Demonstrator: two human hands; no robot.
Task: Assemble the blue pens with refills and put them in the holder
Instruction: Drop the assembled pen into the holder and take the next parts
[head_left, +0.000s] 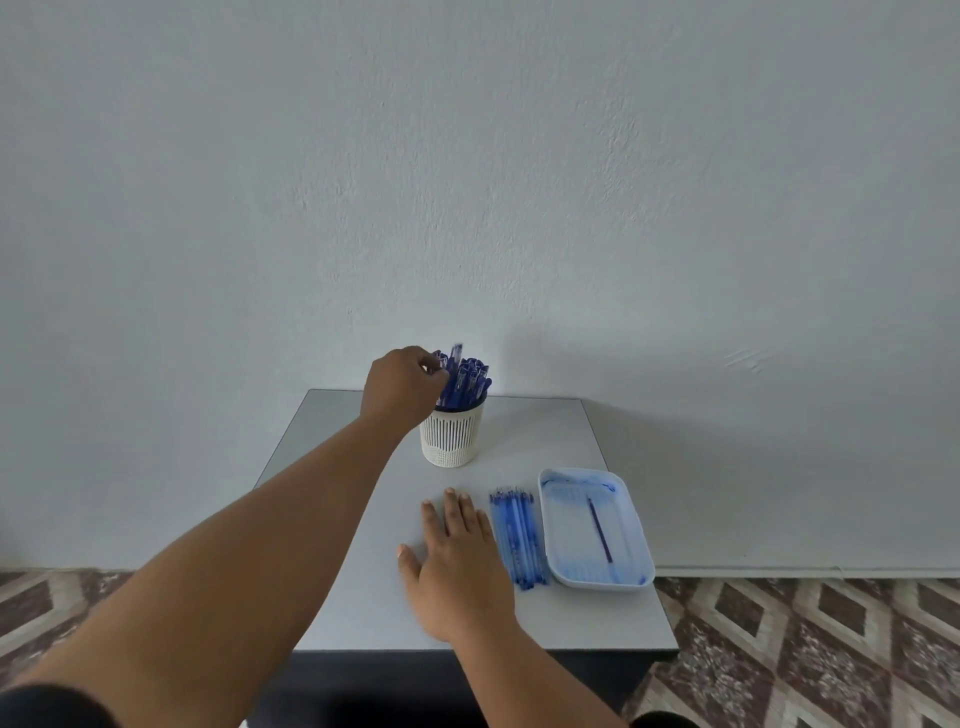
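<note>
Grey table (524, 431) with slotted holder (451, 435), row of blue refills (518, 535), seemingly ink-stained tray (631, 519), flat right hand (457, 561).

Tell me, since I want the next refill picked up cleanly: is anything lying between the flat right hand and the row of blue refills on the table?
Nothing visible does. The right hand rests flat on the grey table, directly beside the row of blue refills, with only bare tabletop between them. The white plastic tray sits on the refills' far side.

White slotted holder (451, 435) sits upright near the table's far edge, stuffed with blue pens (466, 380). Bunch of blue refills (518, 535) lies flat near the right edge.
</note>
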